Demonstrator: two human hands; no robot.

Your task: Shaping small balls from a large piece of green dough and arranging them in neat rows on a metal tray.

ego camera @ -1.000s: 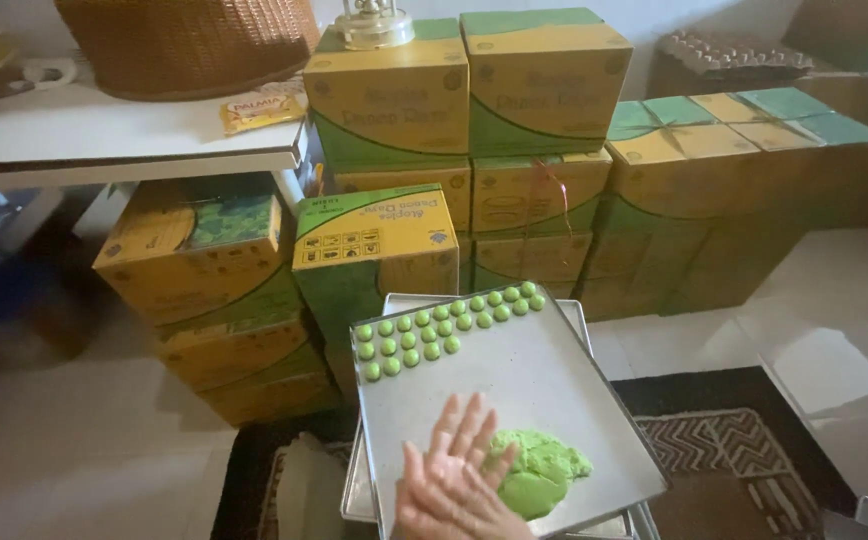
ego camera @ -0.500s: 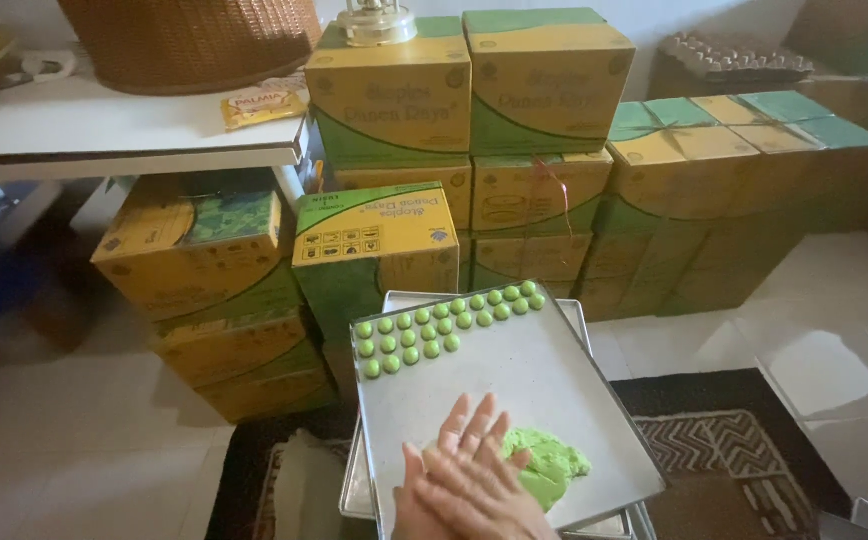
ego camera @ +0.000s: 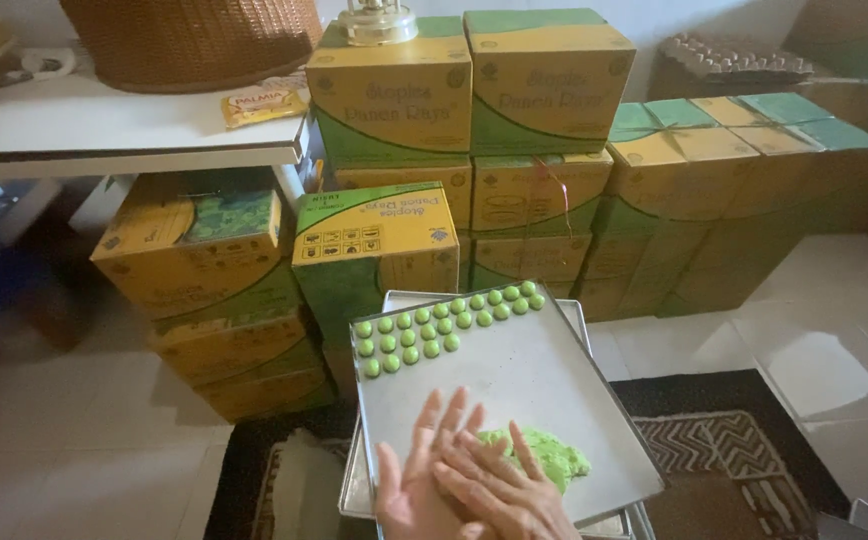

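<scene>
- A white shelf (ego camera: pixel 84 125) at far left carries a wicker basket (ego camera: pixel 194 35) and a small yellow packet (ego camera: pixel 262 103).
- Under and beside the shelf, yellow-and-green boxes (ego camera: pixel 199 250) sit stacked on the floor; all are closed, so their contents cannot be told.
- In the middle, more boxes of the same kind rise in a stack (ego camera: pixel 469 95), with a glass jar (ego camera: pixel 379 22) on top.
- A metal tray (ego camera: pixel 534 375) lies below, resting on a second tray (ego camera: pixel 359 485).
- At the tray's far edge, small green balls (ego camera: pixel 444 322) are lined up in rows, touching or nearly so.
- At its near edge, the left hand (ego camera: pixel 419 485) and right hand (ego camera: pixel 499 490) are pressed together, palm to palm, fingers straight; what lies between them cannot be seen.
- A lump of green dough (ego camera: pixel 554 460) lies on the tray just right of the hands.
- At right, lower boxes (ego camera: pixel 754 160) stand in a row, with egg cartons (ego camera: pixel 734 55) behind them.
- A patterned rug (ego camera: pixel 714 450) lies under the trays.
</scene>
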